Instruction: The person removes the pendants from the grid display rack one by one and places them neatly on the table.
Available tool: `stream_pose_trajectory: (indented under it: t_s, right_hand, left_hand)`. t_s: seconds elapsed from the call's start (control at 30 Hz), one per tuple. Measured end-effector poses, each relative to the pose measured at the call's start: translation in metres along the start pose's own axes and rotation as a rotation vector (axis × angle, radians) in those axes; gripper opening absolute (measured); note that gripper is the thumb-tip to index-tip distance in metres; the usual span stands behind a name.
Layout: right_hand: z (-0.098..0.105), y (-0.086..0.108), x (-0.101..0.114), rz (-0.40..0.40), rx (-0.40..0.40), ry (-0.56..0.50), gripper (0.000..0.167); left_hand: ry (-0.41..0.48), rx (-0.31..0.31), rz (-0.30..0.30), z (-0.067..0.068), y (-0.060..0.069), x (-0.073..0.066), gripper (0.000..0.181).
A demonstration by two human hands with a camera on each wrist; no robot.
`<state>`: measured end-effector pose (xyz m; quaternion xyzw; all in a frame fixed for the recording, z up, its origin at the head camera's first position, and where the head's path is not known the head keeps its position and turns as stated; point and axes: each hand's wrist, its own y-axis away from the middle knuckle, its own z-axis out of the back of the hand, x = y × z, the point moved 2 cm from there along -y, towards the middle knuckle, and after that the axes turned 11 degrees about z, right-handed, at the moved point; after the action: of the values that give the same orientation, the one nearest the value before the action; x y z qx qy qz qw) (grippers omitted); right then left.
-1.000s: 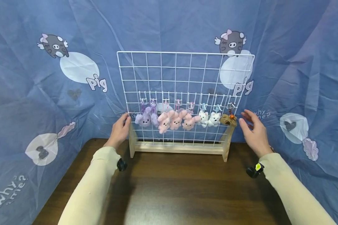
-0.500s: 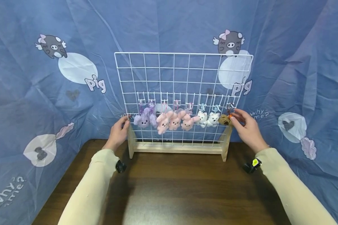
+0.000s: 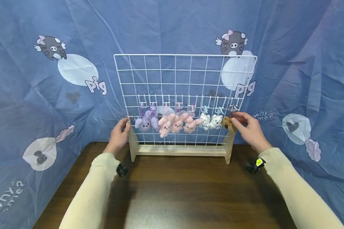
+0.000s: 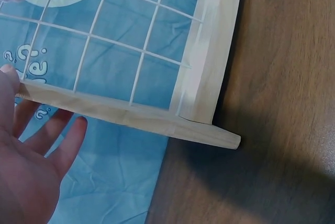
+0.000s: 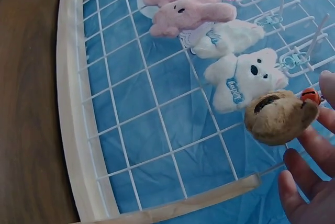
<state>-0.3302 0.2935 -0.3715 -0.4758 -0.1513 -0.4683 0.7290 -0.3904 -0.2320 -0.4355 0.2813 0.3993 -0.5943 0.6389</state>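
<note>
A white wire grid rack [image 3: 175, 75] stands in a wooden base [image 3: 179, 151] with plush keychains hanging from its hooks. My left hand [image 3: 119, 134] holds the rack's left edge, thumb in front and fingers behind. At the right edge my right hand [image 3: 250, 131] grips the rack beside a brown plush keychain [image 5: 280, 118], its thumb near the orange bell [image 5: 310, 96]. From left to right hang purple plush keychains [image 3: 145, 124], pink ones [image 3: 176, 124], white ones [image 3: 216, 121] and the brown one. Part of the right thumb is cut off in the right wrist view.
The rack stands toward the back of a dark brown wooden table [image 3: 177, 190]. A blue printed cloth [image 3: 97, 38] hangs behind and on both sides. Each wrist carries a small black camera, as the left one [image 3: 122, 170] shows.
My right hand has moved left from beside the rack onto its right edge, and the brown plush has turned. My left hand stays at the left edge. The view has shifted slightly.
</note>
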Motion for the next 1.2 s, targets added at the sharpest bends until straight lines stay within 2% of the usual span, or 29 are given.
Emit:
stream_pose_trajectory:
  t_s: [0.17,0.4,0.77,0.93,1.2]
  right_hand:
    - [-0.001,-0.001,0.001,0.002,-0.022,-0.020,0.042]
    - [-0.001,-0.004,0.001,-0.035,-0.037,-0.081,0.042]
    - [0.000,-0.006,0.007,-0.098,-0.016,-0.270,0.044]
    - [0.001,-0.008,0.005,-0.139,-0.007,-0.280,0.045]
    - [0.003,-0.011,0.005,-0.172,0.007,-0.276,0.037]
  left_hand:
    - [0.025,0.014,0.020,0.001,0.001,0.001,0.041]
    - [0.077,0.035,0.041,0.000,0.002,0.001,0.041]
    - [0.136,0.047,0.072,0.001,0.004,0.005,0.044]
    - [0.173,0.064,0.078,0.001,0.005,0.006,0.046]
    - [0.183,0.077,0.076,0.001,0.005,0.005,0.046]
